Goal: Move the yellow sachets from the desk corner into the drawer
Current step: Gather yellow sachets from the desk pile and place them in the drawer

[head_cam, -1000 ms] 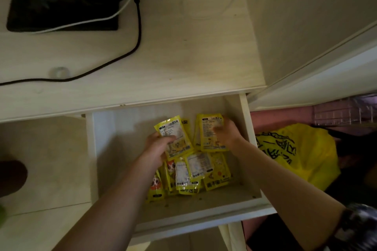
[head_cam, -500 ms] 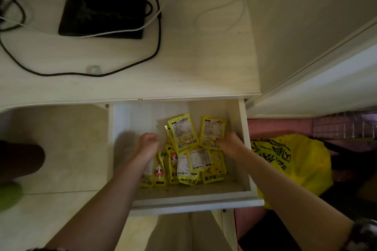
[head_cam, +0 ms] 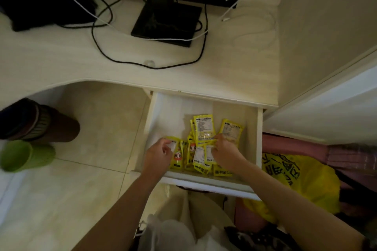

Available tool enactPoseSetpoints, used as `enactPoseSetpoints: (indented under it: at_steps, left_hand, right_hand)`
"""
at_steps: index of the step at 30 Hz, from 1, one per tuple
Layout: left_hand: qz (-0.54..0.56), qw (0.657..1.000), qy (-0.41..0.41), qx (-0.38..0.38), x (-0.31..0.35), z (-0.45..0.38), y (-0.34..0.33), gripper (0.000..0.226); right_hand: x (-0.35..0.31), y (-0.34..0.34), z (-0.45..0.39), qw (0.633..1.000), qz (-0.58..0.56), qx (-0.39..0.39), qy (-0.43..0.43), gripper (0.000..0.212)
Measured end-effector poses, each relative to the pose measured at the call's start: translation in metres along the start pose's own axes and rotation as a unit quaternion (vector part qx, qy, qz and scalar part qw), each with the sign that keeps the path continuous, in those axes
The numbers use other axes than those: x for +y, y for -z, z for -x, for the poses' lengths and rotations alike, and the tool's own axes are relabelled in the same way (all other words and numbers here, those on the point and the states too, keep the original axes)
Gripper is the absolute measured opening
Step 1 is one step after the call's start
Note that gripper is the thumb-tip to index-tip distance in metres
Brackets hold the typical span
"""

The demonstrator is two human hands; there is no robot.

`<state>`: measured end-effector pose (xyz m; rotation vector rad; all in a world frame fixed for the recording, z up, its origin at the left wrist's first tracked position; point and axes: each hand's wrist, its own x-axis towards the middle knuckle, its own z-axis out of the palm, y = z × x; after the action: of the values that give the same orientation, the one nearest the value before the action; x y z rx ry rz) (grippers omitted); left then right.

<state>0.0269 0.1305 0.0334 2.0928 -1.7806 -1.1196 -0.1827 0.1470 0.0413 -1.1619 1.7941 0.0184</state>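
Observation:
Several yellow sachets [head_cam: 204, 129] lie in a loose pile inside the open white drawer [head_cam: 259, 138] under the desk [head_cam: 126, 75]. My left hand [head_cam: 160, 154] rests at the pile's left edge, its fingers curled on a sachet with a cartoon face [head_cam: 177, 156]. Over the middle of the pile, my right hand [head_cam: 224, 152] pinches the lower edge of the top sachets. The desk corner at the back right holds only a white cable [head_cam: 255, 26]. No sachet lies on the desk.
A monitor stand [head_cam: 166, 20] and black cables [head_cam: 146, 63] sit on the desk. A yellow plastic bag [head_cam: 302, 181] lies right of the drawer. A dark bin [head_cam: 38, 122] and a green object [head_cam: 24, 155] stand on the tiled floor at left.
The camera has pulled back and tilted up, showing more desk. Both hands moved lower in the drawer; the left went to the leftmost sachet, the right to the pile's middle.

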Motion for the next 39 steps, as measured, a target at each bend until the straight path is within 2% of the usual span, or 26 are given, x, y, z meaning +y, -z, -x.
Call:
enactPoseSetpoints:
  at_steps: [7,16,30,39]
  left_hand:
    - [0.031,0.998,0.015,0.053,-0.032,0.048,0.027,0.022]
    - [0.0,0.988,0.077,0.134,-0.11,0.098,0.066,0.021]
    - [0.0,0.962,0.173,0.21,-0.285,0.152,0.186,0.022]
    - [0.026,0.948,0.195,0.25,-0.346,0.134,0.257,0.022]
  right_hand:
    - [-0.05,-0.04,0.017,0.983,0.139,-0.013,0.116,0.038]
    - [-0.116,-0.111,0.039,0.937,0.239,-0.044,0.253,0.037]
    - [-0.264,-0.25,0.076,0.912,0.253,-0.081,0.311,0.04]
    - [-0.359,-0.302,0.073,0.896,0.265,-0.071,0.351,0.041]
